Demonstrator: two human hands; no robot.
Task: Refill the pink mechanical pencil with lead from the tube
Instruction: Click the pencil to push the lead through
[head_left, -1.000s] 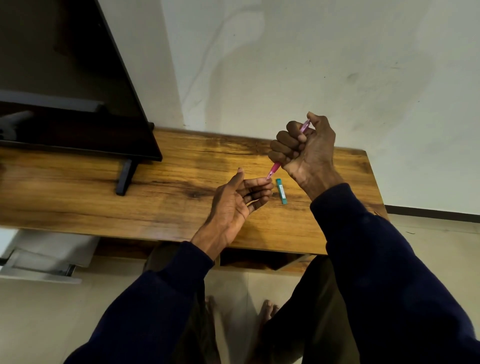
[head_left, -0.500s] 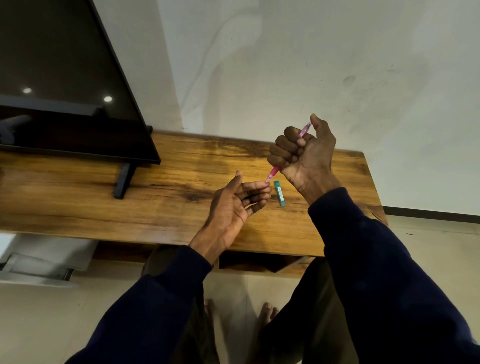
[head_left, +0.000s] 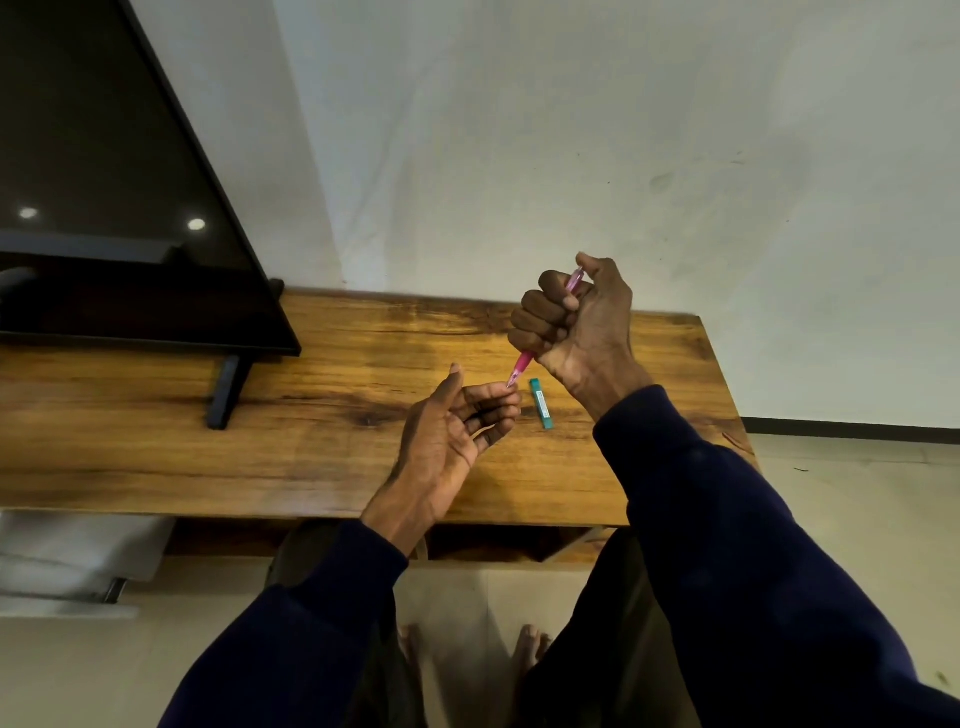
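My right hand (head_left: 582, 327) is fisted around the pink mechanical pencil (head_left: 522, 366), thumb on its top end, tip pointing down and left. The pencil's tip touches or hovers just over the fingertips of my left hand (head_left: 457, 421), which is cupped palm-up with fingers curled and holds nothing I can make out. The teal lead tube (head_left: 540, 410) lies flat on the wooden table (head_left: 311, 415), just right of my left fingers and below my right fist.
A dark television (head_left: 104, 208) on a black stand leg (head_left: 226, 389) occupies the table's left part. A white wall rises behind the table. Below the near table edge are my legs and bare feet (head_left: 527, 644) on a pale floor.
Both hands keep the same pose; the view has shifted slightly. The pencil tip stays at my left fingertips and the tube has not moved.
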